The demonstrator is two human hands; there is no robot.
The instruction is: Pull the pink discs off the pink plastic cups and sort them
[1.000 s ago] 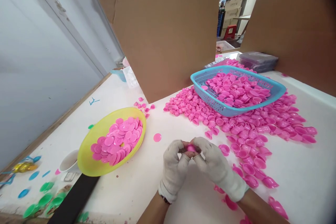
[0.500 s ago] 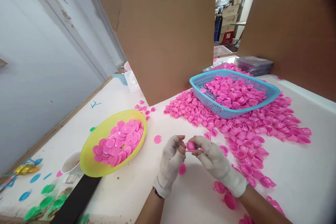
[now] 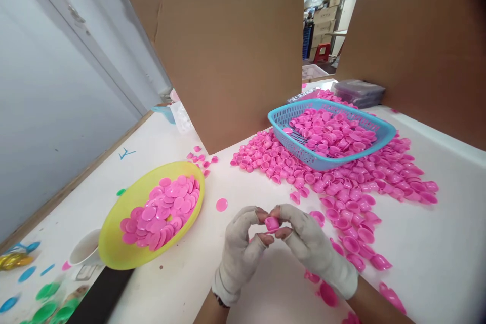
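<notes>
Left of and nearer than the blue basket [image 3: 383, 135], green pieces [image 3: 47, 291] are cut off by the lower edge, then a yellow bowl [image 3: 112, 235]. Nearer than the basket, the left hand [image 3: 237, 255] meets the pink cup [image 3: 271, 223] and pink disc [image 3: 271, 231]; whether its grip clamps, I cannot tell. Fingertips partly hide the cup, above the disc, its mouth's direction unclear; the disc's long axis runs left-right, nearly edge-on. The right hand [image 3: 317, 250] has its grip closed on both.
</notes>
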